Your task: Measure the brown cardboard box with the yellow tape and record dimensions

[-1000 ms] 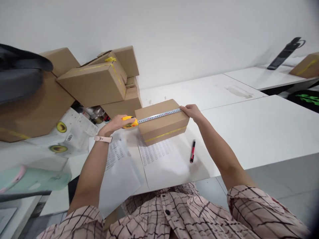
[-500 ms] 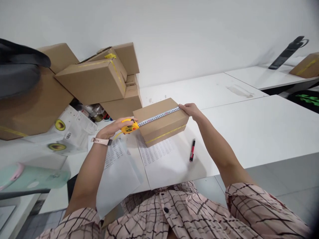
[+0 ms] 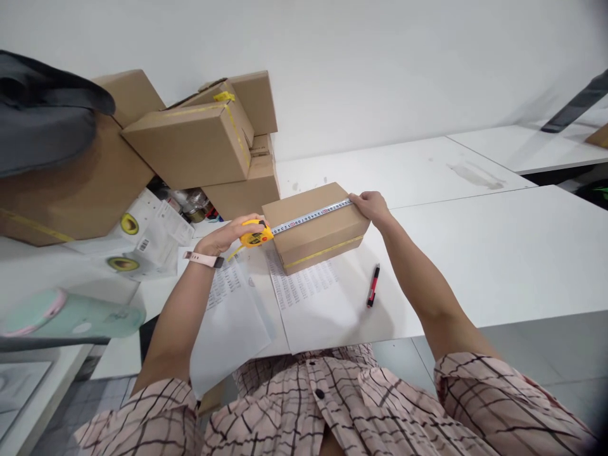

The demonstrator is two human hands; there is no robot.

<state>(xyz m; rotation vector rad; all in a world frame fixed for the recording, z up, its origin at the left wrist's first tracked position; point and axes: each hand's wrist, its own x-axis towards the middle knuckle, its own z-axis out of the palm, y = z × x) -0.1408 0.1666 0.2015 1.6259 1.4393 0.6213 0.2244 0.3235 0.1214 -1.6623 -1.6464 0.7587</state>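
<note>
A brown cardboard box [image 3: 318,221] with a yellow tape line along its near side sits on the white table in front of me. My left hand [image 3: 228,236] is wrapped round the yellow case of a tape measure [image 3: 256,234], close to the box's left edge. Its metal blade [image 3: 311,216] is drawn out across the top of the box. At the right edge, my right hand [image 3: 373,206] pinches the blade's end against the box. Printed sheets [image 3: 308,291] lie partly under the box, and a red and black pen [image 3: 373,286] lies to their right.
Several cardboard boxes [image 3: 190,145] are stacked at the back left, beside white packages with avocado pictures [image 3: 142,231]. A mint green bottle [image 3: 90,315] is at the far left. A dark bottle [image 3: 577,104] stands at the back right. The wall runs behind the table.
The whole view has shifted a little, so everything appears slightly further right. Both hands keep their hold on the tape measure, and the blade still lies across the box.
</note>
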